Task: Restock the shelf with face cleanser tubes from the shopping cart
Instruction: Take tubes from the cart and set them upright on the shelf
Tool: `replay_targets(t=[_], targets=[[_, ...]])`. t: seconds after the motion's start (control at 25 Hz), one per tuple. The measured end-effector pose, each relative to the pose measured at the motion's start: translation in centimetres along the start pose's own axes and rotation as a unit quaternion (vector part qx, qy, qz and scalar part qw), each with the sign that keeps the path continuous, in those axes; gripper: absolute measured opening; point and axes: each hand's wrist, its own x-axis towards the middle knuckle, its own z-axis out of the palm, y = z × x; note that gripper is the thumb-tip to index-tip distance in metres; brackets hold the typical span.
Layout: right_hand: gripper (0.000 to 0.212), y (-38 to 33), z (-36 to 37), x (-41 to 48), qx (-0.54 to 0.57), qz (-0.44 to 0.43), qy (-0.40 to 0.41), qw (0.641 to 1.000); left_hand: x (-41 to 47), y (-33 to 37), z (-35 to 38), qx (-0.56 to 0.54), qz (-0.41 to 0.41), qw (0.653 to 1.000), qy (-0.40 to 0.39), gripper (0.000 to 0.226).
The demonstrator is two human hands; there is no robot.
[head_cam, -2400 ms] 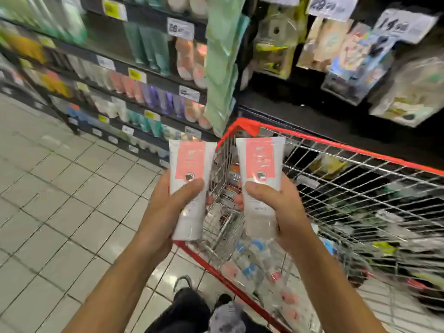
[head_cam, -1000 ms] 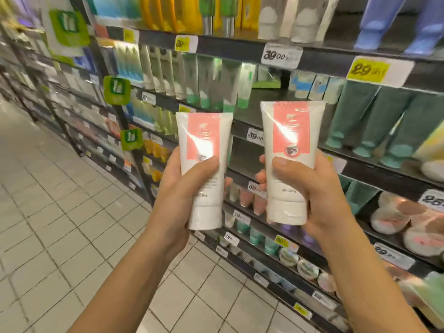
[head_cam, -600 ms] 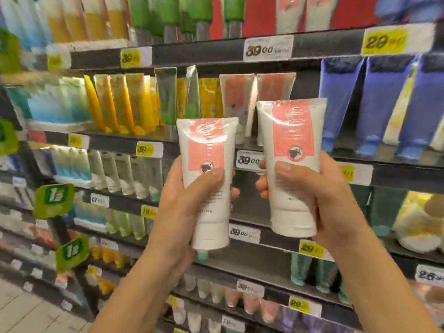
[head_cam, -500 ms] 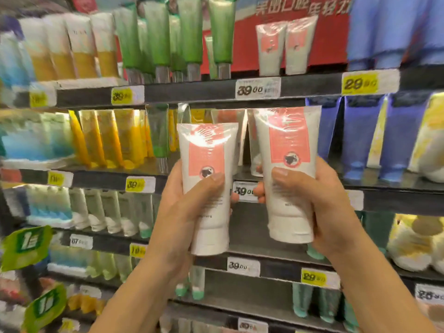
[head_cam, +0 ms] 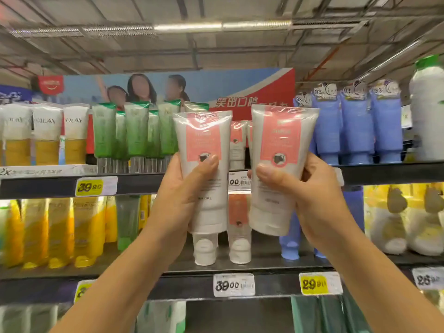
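I am standing in a shop, in a skincare aisle. The shelf (head_cam: 134,186) before me carries printed price tags (head_cam: 96,187) under tight rows of green tubes (head_cam: 137,131), blue tubes (head_cam: 355,126) and yellow tubes (head_cam: 60,231). An advertising banner (head_cam: 252,92) tops the rack, beneath a bare ceiling with strip lights (head_cam: 187,27).
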Motion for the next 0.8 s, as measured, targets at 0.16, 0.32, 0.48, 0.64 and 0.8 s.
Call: replay_targets(t=[0.16, 0.32, 0.48, 0.64, 0.8], targets=[[0.053, -0.9, -2.0, 7.0, -0.053, -0.016, -0.012, 0.998, 6.1, -0.4, 1.2, 0.061, 0.050, 0.997, 0.000, 0.067], [0.059, 0.2, -4.0, 12.5, -0.094, -0.006, -0.022, 0.995, 10.9, -1.7, 2.0, 0.145, 0.048, 0.988, -0.022, 0.067], [0.055, 2.4, -5.6, 15.0, -0.135, 0.027, -0.004, 0.990, 13.5, -3.6, 2.9, 0.198, 0.016, 0.980, -0.018, 0.051], [0.064, 4.3, -6.3, 15.8, -0.184, 0.026, 0.040, 0.982, 15.6, -4.8, 2.9, 0.267, -0.019, 0.963, 0.017, 0.046], [0.057, 5.1, -6.6, 16.4, -0.286, 0.064, -0.001, 0.956, 15.9, -5.4, 2.7, 0.283, -0.054, 0.958, 0.009, 0.054]])
